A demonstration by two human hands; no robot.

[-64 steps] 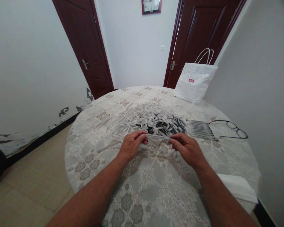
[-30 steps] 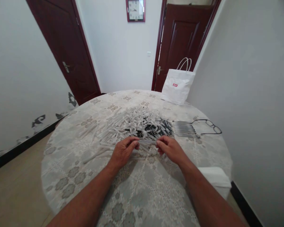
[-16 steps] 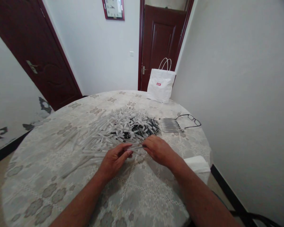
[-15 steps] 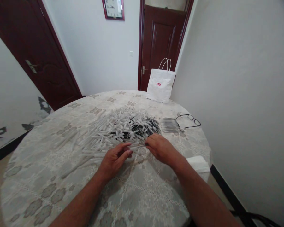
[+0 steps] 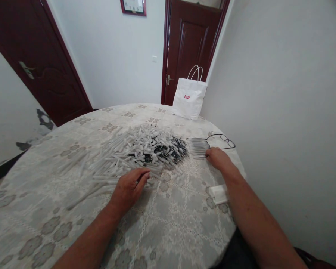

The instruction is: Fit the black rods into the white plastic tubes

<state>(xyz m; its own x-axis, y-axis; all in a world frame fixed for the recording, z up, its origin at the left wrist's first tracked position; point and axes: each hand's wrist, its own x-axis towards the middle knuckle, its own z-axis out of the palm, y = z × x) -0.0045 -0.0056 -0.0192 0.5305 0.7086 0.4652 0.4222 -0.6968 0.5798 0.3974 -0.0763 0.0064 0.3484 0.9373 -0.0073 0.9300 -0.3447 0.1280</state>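
Note:
My right hand (image 5: 218, 158) is closed at the near end of a row of slim grey pens (image 5: 197, 146), its fingertips pinching the dark end of a pen lying along the row's front. My left hand (image 5: 131, 185) rests by the front edge of a big heap of pen parts (image 5: 145, 144), thumb and fingers curled together. What its fingertips hold, if anything, is too small to make out. In the heap are clear tubes, short whitish pieces and, on its right side, black thin-tipped pieces.
Black-framed eyeglasses (image 5: 224, 141) lie just beyond the row. A folded white item (image 5: 218, 194) is beside my right forearm. At the back of the round table with its patterned cloth (image 5: 168, 228) stands a white paper bag (image 5: 189, 99). A wall rises close on the right.
My right hand has moved right, from in front of the heap to the row of pens, carrying a thin pen. My left hand stays near the heap. The view has shifted slightly.

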